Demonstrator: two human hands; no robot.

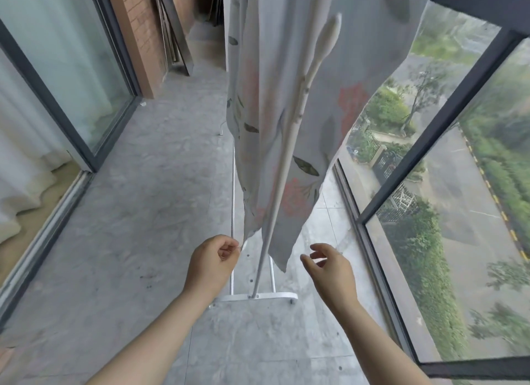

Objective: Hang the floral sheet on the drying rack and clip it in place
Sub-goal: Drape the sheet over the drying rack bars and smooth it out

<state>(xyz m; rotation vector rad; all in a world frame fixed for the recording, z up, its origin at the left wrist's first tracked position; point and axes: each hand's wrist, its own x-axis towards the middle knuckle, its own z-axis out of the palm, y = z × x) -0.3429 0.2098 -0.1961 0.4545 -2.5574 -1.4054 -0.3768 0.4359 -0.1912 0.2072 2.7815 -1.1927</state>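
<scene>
The floral sheet (286, 83), pale grey with red flowers and dark leaves, hangs in folds over the white drying rack (275, 207); its top is out of view. The rack's foot bar (258, 296) rests on the floor. My left hand (213, 265) is below the sheet's left bottom corner, thumb and fingers pinched on that corner's tip. My right hand (329, 267) is just right of the sheet's lower right corner, fingers apart and curled, holding nothing. No clip is visible.
Grey tiled balcony floor (143, 212). A sliding glass door with a dark frame (57, 106) runs along the left, a brick pillar (137, 34) behind it. On the right, a dark-framed window (430, 149) overlooks a road and trees far below.
</scene>
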